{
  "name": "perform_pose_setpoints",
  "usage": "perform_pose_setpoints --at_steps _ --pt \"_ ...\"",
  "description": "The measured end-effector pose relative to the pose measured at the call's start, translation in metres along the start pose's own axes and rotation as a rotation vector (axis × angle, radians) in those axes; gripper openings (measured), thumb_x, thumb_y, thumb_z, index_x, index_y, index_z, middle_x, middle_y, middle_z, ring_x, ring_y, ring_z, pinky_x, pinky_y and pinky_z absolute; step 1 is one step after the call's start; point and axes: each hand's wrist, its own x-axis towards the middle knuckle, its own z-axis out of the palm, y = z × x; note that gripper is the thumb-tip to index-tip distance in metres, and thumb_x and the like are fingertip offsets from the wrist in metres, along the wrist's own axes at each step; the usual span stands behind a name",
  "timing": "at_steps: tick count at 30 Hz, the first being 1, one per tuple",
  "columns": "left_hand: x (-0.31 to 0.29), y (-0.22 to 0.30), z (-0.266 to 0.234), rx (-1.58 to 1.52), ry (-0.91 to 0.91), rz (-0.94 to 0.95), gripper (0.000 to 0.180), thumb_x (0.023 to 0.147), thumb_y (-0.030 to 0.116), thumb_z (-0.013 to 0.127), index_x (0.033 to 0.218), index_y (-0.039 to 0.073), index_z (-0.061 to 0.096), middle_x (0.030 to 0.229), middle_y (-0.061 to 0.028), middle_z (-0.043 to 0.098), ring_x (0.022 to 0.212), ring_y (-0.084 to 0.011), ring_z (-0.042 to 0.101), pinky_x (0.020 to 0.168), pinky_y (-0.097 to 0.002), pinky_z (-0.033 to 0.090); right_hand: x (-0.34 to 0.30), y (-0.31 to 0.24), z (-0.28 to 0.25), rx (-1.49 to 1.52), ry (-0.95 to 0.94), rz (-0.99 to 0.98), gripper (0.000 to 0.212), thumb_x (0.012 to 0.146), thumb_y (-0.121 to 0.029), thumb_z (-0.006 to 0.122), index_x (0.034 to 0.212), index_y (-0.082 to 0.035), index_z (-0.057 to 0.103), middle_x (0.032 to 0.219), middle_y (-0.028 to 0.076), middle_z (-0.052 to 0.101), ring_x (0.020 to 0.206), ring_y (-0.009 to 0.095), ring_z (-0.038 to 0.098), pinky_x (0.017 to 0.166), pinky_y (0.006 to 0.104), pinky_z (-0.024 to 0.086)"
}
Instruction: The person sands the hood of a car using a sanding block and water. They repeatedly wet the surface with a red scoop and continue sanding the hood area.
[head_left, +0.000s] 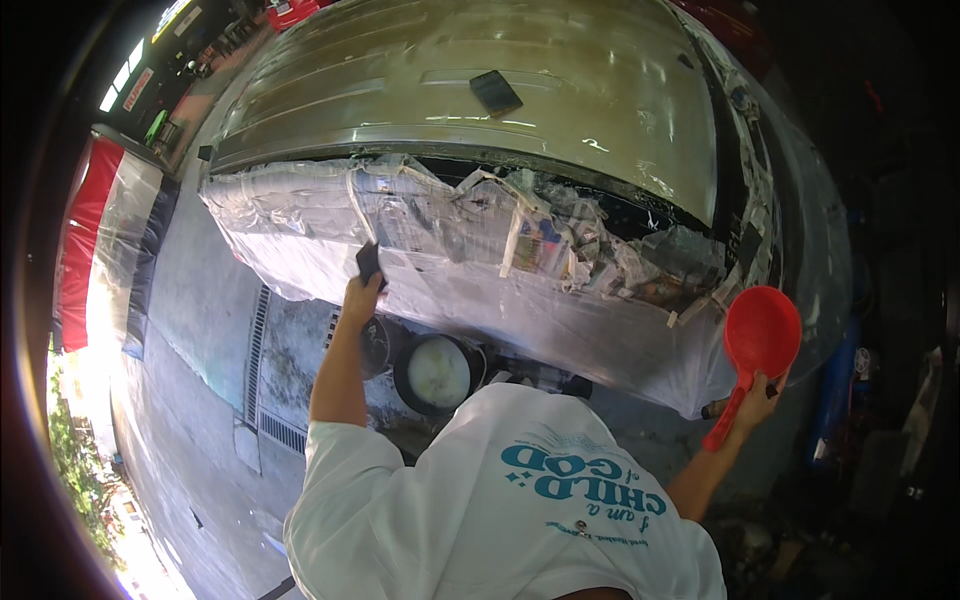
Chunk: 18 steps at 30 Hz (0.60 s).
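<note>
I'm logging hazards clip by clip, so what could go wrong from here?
The dark pad sticks up from the left hand, so it might slip from that grip. The red dipper in the right hand appears close to the plastic sheet and could snag it. The ragged paper along the panel might tear further or let liquid through.

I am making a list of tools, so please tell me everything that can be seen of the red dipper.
The red dipper has a broad round bowl and a long handle, all bright red and plastic-looking. The right hand holds it near where the handle meets the bowl. In the picture the bowl is uppermost, with the handle slanting down and left. Whether it contains liquid is unclear.
</note>
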Motion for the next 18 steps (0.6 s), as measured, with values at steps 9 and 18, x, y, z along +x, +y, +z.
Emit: perform_pose_setpoints --at_steps 9,18 --pt "-0.088 -0.186 -0.004 0.157 0.095 -0.399 0.047 0.101 0.036 0.063 0.116 -0.007 0.071 0.122 -0.0326 0.068 0.119 -0.0514 0.061 0.098 -0.0554 0.049 -0.015 0.000 0.014 -0.073 -0.049 0.002 0.063 0.094 -0.005 0.063 0.155 -0.001 0.050 0.145 0.013 0.061 0.125 0.022 0.061 0.108 0.0324 0.046" --pt "-0.181 -0.237 -0.053 0.145 -0.077 -0.629 0.038 0.098 0.025 0.060 0.118 -0.005 0.069 0.115 -0.0314 0.070 0.116 -0.0475 0.065 0.095 -0.0532 0.052 -0.066 -0.043 0.087 0.029 -0.263 0.013 0.066 0.091 -0.001 0.060 0.155 0.004 0.047 0.147 0.015 0.056 0.129 0.023 0.057 0.109 0.0329 0.044"
